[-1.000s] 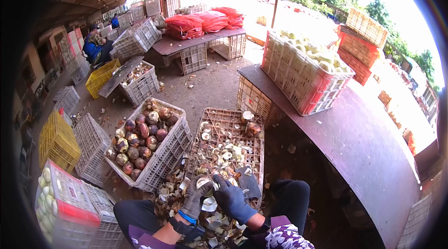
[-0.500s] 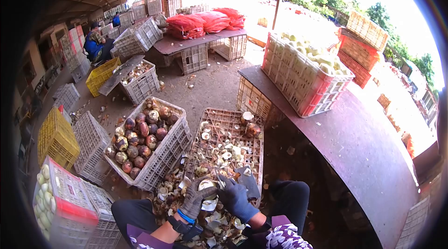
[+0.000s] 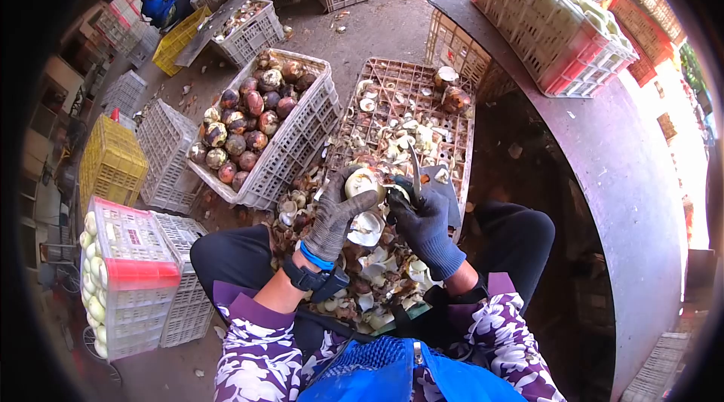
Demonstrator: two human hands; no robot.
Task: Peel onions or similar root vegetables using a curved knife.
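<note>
My left hand [image 3: 335, 210], in a grey glove, is closed around a pale, partly peeled onion [image 3: 363, 183]. To its right, my right hand [image 3: 431, 230], in a dark blue glove, grips a knife [image 3: 415, 170] with the blade pointing up and away. A curved strip of peel [image 3: 398, 191] shows at the right fingers, close to the onion. Beneath both hands lies a heap of onion skins [image 3: 377, 277]. An upturned crate [image 3: 374, 70] in front carries more scraps and a reddish-brown onion [image 3: 455, 100]. A dark flat plate [image 3: 446, 194] rests behind the right hand, partly hidden.
Left of the scraps stands a crate [image 3: 302, 130] of unpeeled onions. Peeled onions fill a crate [image 3: 547, 21] on the curved table [image 3: 603, 168] at right and another crate [image 3: 139, 281] at lower left. A yellow crate [image 3: 113, 161] stands farther left. A person [image 3: 160, 4] sits at the back.
My view has tilted downward, bringing my blue front and sleeves into sight. The knife blade now points up and away, and the right hand sits slightly apart from the onion.
</note>
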